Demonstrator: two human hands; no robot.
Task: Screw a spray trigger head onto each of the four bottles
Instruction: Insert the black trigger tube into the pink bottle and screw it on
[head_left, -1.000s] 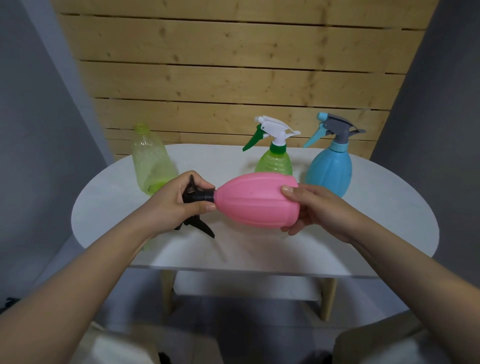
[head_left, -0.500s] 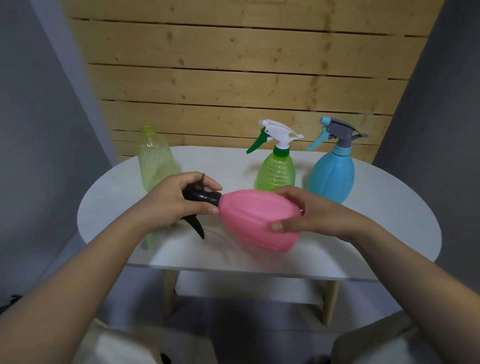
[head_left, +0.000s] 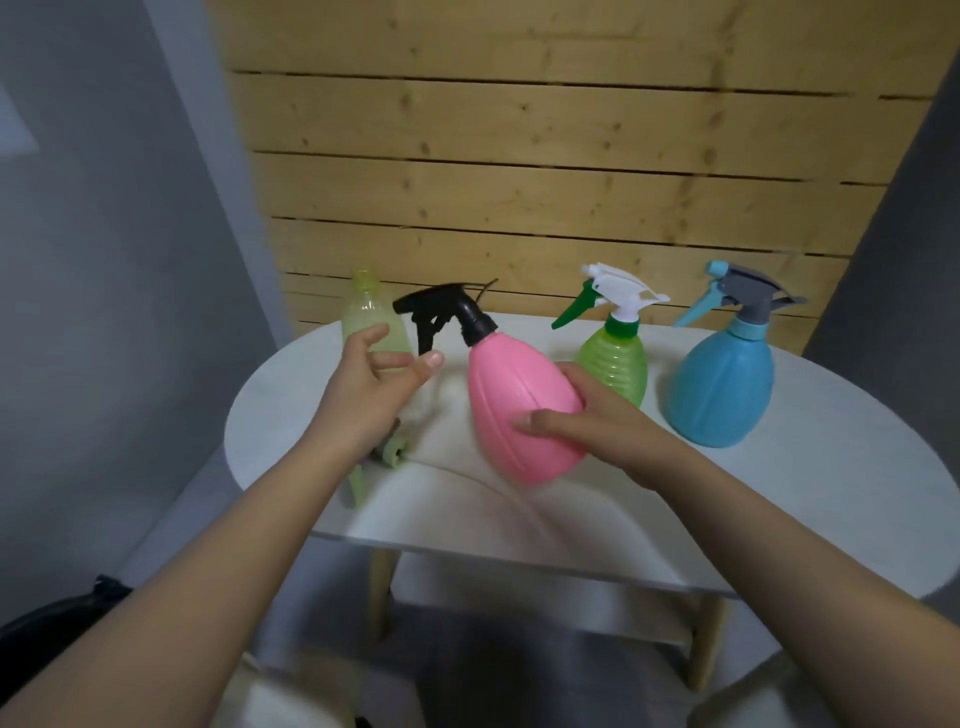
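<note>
My right hand (head_left: 592, 421) grips the pink bottle (head_left: 514, 400), which leans slightly left above the white table (head_left: 810, 493) and carries a black trigger head (head_left: 447, 312). My left hand (head_left: 374, 384) hovers open just left of that head, touching nothing. Behind it stands a pale yellow-green bottle (head_left: 369, 312) with a bare neck. A loose pale green trigger head (head_left: 387, 457) lies on the table under my left wrist, partly hidden. The green bottle (head_left: 615, 364) has a white and green head (head_left: 613, 291). The blue bottle (head_left: 722, 384) has a grey and blue head (head_left: 743, 296).
A wooden slat wall (head_left: 519, 182) rises right behind the table. Grey walls stand at both sides. The table's near edge runs across the middle of the view, with its wooden legs (head_left: 382, 592) below.
The pink bottle has swung from lying sideways to nearly upright. My left hand has let go of the black trigger head and opened.
</note>
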